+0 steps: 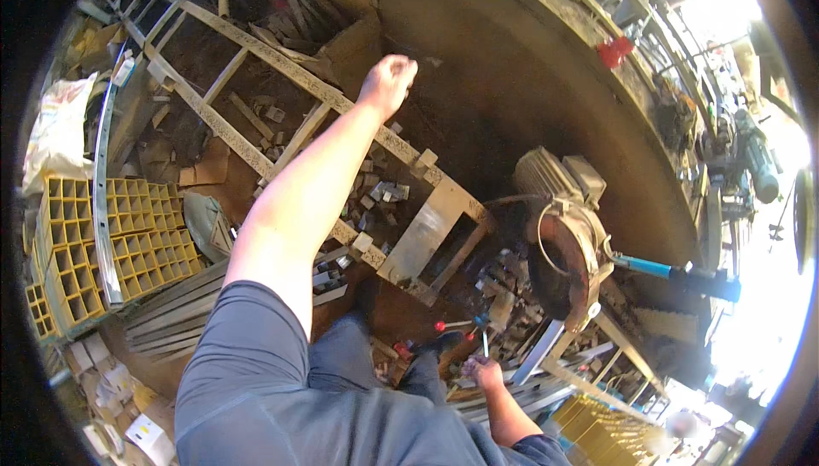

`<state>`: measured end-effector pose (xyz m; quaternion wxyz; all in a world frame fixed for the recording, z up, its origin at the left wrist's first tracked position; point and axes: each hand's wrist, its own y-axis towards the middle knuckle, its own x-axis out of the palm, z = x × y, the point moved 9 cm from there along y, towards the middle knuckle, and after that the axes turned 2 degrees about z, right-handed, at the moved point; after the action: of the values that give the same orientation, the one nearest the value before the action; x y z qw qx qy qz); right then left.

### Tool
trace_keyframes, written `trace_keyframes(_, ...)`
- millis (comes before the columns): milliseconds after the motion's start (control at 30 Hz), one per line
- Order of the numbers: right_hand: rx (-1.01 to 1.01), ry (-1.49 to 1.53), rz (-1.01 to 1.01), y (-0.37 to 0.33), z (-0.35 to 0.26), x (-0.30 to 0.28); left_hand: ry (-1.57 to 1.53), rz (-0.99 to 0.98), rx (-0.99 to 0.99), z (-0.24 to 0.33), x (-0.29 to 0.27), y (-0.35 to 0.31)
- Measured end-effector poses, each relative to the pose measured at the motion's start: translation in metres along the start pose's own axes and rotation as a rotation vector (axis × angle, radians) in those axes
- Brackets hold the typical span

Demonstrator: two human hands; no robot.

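Partly, the scene is hidden by the left arm, which stretches across a ladder-like frame [281, 63] and covers a piece of its rails. The left hand [388, 86] is over the far rail, with fingers curled inward; I cannot tell how tightly they close, or whether something small is inside. Lower down, the right hand [485, 372] is small and not sharp; its fingers look bent, but I cannot tell what they hold. Just beyond it lies the handle with red knobs [458, 324], near the cutting machine [589, 266], whose disc is hard to make out under the round guard. At the left, yellow square tubes [141, 206] are stacked with hollow ends showing. A white sack [58, 133] stands behind them, its contents hidden. At the top, a cardboard box [354, 40] contains long scraps, too dark to distinguish.
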<state>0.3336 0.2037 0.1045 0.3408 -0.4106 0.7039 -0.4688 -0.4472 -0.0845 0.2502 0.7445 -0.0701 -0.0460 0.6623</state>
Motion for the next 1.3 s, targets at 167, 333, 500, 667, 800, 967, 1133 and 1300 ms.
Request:
trace_keyframes(167,0.049,-0.163,0.038,-0.029,-0.001,0.017,-0.233,-0.060,-0.204,-0.020,0.056,-0.025)
trace_keyframes(333,0.011,-0.090,-0.013,-0.057,-0.016,0.026,-1.182,-0.459,-0.350,0.038,0.095,-0.109)
trace_keyframes(500,0.032,-0.124,-0.050,-0.051,0.004,-0.021,-1.187,-0.622,-0.253,0.111,0.125,-0.173)
trace_keyframes(667,0.088,-0.209,0.014,-0.036,0.011,-0.099,-0.277,-0.136,-0.391,0.055,0.086,-0.143)
trace_keyframes(800,0.073,-0.210,0.191,-0.024,0.018,-0.153,0.230,0.035,-0.251,0.050,0.074,-0.051)
trace_keyframes(967,0.061,0.069,0.254,-0.032,0.039,-0.152,0.583,0.121,0.060,0.095,0.117,0.102)
trace_keyframes(1133,0.046,-0.568,0.101,-0.073,-0.042,-0.039,0.770,0.232,0.260,0.116,0.125,0.211)
trace_keyframes(1300,0.065,-0.297,0.278,-0.071,-0.014,-0.015,0.780,0.097,0.262,0.115,0.183,0.265)
